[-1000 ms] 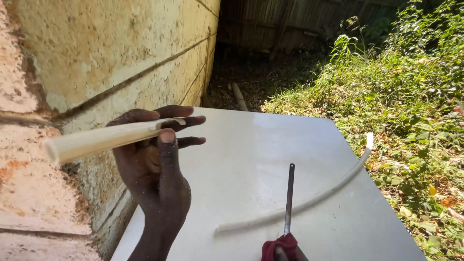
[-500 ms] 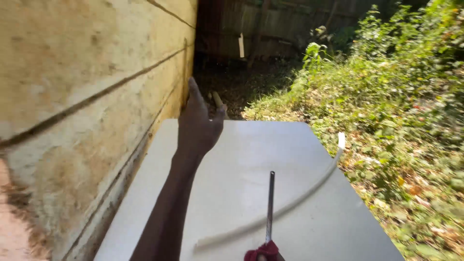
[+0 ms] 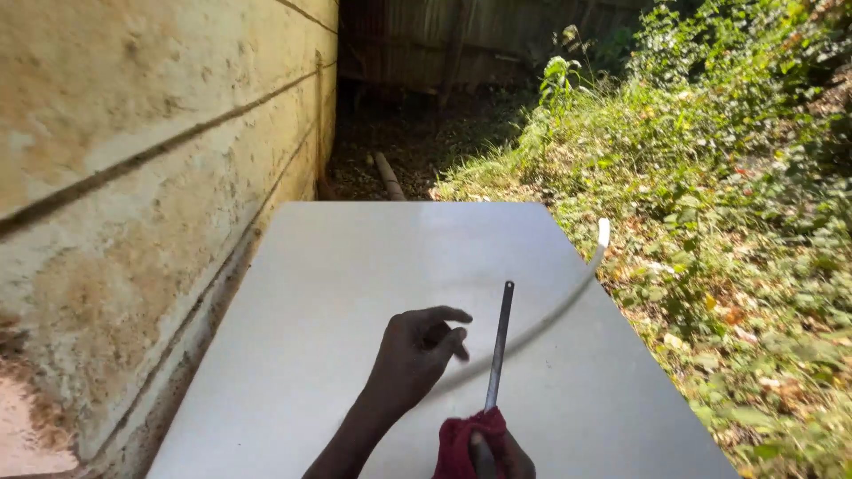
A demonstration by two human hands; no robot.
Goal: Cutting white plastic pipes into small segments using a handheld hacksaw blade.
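Observation:
My left hand point(image 3: 415, 353) hovers low over the white tabletop point(image 3: 355, 266) with its fingers loosely curled and nothing in it. My right hand point(image 3: 501, 457) is at the bottom edge, shut on the red grip point(image 3: 461, 439) of a thin metal rod point(image 3: 499, 341). The rod points away from me, just right of the left hand's fingertips. A thin white curved tube point(image 3: 603, 235) rises over the table's right edge and throws a curved shadow across the top.
A rough yellowish wall point(image 3: 151, 160) runs along the left of the table. Weeds and low bushes point(image 3: 728, 195) fill the right side. A pale pipe point(image 3: 388, 175) lies on the dark ground beyond the table, before a fence point(image 3: 461, 35).
My left hand held a short white pipe piece, swung forward and let it go. It has since come down, empty, beside the rod. The right hand kept its hold.

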